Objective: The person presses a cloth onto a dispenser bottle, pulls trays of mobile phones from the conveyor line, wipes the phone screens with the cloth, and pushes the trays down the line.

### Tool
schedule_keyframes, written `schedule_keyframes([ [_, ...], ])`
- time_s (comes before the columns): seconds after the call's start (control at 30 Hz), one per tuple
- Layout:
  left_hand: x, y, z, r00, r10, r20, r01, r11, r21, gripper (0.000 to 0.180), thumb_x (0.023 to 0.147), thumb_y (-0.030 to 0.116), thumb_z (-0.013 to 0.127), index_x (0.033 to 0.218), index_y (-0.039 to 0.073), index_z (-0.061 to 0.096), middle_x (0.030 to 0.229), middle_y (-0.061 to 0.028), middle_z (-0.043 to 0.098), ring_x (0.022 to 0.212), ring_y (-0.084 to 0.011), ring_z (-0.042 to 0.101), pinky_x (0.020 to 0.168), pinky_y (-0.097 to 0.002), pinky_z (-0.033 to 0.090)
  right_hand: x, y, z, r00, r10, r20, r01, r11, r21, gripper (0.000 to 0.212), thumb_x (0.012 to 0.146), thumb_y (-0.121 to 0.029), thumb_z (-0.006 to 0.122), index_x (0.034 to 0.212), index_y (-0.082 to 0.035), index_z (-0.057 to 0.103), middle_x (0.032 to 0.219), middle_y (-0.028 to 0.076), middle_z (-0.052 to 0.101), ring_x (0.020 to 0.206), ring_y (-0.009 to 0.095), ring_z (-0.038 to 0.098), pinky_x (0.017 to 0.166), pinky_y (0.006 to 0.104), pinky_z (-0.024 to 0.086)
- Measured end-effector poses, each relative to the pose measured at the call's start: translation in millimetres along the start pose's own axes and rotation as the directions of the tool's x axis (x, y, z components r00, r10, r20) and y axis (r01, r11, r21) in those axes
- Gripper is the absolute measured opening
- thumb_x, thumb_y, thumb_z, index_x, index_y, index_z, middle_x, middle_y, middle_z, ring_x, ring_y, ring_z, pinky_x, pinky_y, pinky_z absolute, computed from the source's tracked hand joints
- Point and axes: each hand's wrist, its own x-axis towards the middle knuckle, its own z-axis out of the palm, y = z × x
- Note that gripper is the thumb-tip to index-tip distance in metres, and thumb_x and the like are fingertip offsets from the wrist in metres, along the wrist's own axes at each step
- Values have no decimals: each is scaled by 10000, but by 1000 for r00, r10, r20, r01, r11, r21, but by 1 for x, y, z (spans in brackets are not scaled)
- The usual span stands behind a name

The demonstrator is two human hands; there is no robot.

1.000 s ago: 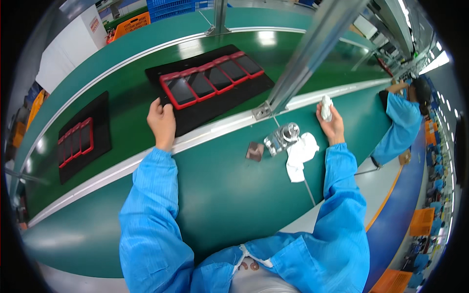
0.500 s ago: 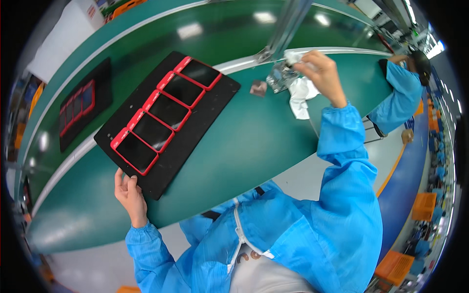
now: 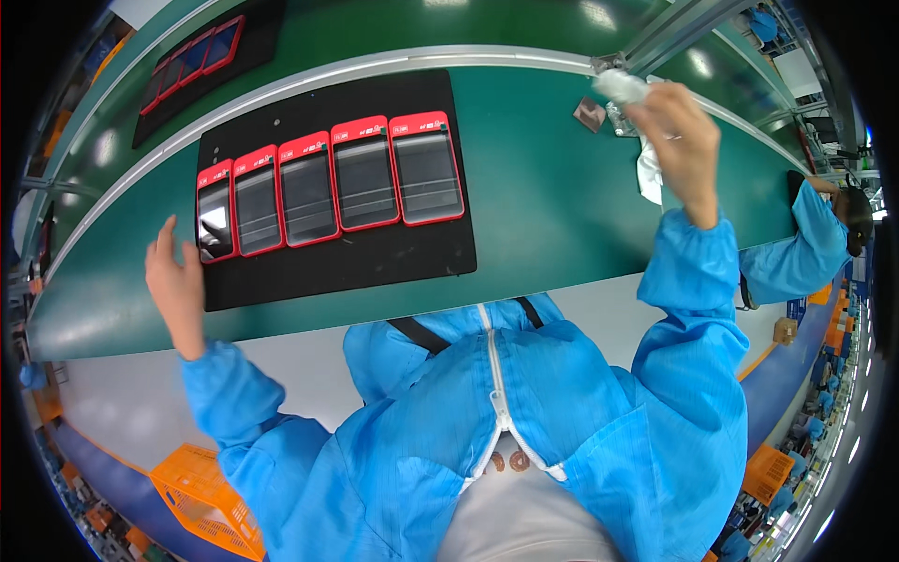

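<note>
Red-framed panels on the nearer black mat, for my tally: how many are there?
5 in one row, left to right: the leftmost panel beside the left hand, then the second panel, middle panel, fourth panel and rightmost panel. None there looks hidden.

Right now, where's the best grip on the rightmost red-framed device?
Probably the right long edge of the rightmost red-framed device, coming from the right: it lies flat on the black mat, its left side close beside the neighbouring device, its right side uncrowded.
</note>
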Motion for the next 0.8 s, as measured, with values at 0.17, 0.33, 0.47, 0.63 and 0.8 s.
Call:
schedule_keyframes([
  [0.17, -49, 176, 3, 924, 350, -154, -381, 876, -296, 278, 774, 58, 679, 1051, 49, 664, 1076, -95, 627, 1047, -266, 572, 973, -480, 363, -24, -77, 94, 928, -360, 92, 324, 906, 273, 163, 696, -59, 761, 824, -29, 665, 788, 89, 582, 675, 235, 597, 551, 338, 491],
  [0.33, -79, 226, 23, 958, 280, -59, -284, 904, -319, 314, 796, 120, 681, 1097, 33, 673, 1164, -100, 621, 1124, -271, 531, 1045, -497, 301, 17, -53, 148, 928, -357, 106, 326, 916, 232, 166, 743, -126, 756, 745, -20, 628, 760, 96, 547, 666, 266, 557, 556, 357, 452],
  [0.47, -81, 224, 23, 960, 274, -51, -277, 923, -268, 324, 780, 90, 691, 1103, 52, 687, 1182, -85, 631, 1108, -255, 548, 1042, -460, 323, 20, -61, 160, 915, -393, 88, 352, 886, 301, 142, 732, -168, 718, 724, -55, 632, 665, 77, 513, 654, 249, 539, 560, 376, 440],
  [0.63, -87, 225, 32, 941, 304, -148, -333, 905, -263, 277, 754, 84, 702, 1029, 54, 725, 1106, -80, 673, 1010, -230, 593, 1016, -446, 360, 10, -74, 142, 863, -455, 221, 401, 881, 249, 126, 676, -149, 737, 674, -89, 626, 620, 25, 480, 618, 180, 480, 561, 344, 345],
  [0.8, -87, 225, 28, 944, 305, -124, -325, 920, -220, 297, 771, 96, 689, 1064, 74, 730, 1114, -62, 680, 979, -215, 589, 992, -427, 360, 39, -45, 168, 919, -374, 125, 357, 924, 139, 135, 759, -175, 712, 725, -79, 624, 641, 39, 510, 659, 212, 496, 604, 362, 351],
])
